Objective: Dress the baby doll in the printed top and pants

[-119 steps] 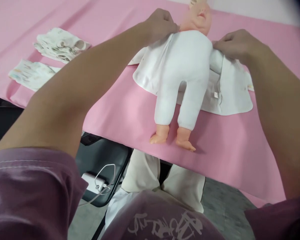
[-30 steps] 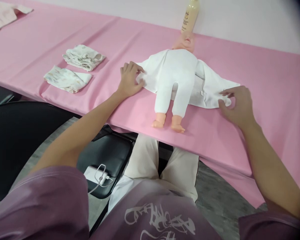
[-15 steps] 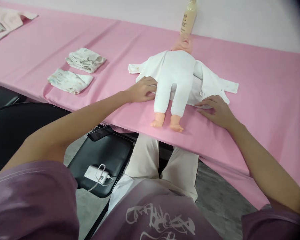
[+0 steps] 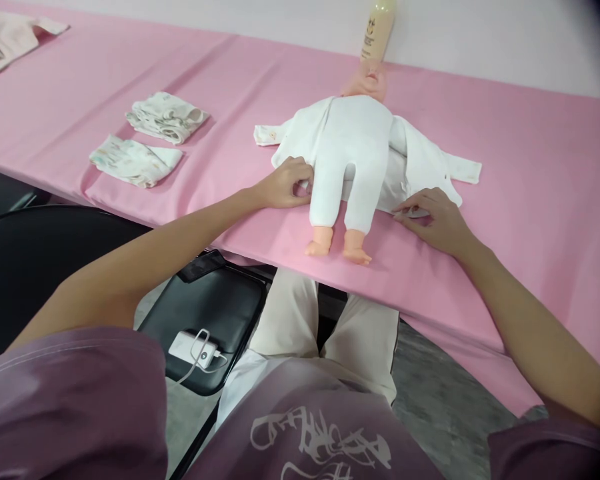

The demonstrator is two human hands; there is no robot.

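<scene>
Now fingers point(image 4: 300, 181) of left hand point(image 4: 284, 188) and right hand point(image 4: 434, 217), flat before, pinch the garment point(image 4: 427, 159).

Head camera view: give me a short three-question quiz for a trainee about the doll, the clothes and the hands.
1. True or false: the doll lies on its back on an opened white garment.
2. Where is the left hand? A: on the doll's head. B: at the garment's lower edge, beside the doll's leg. C: on the doll's feet.
3. How many folded cloths lie on the pink table cover, on the picture's left side of the doll?

Key: 1 true; 2 B; 3 two.
</scene>
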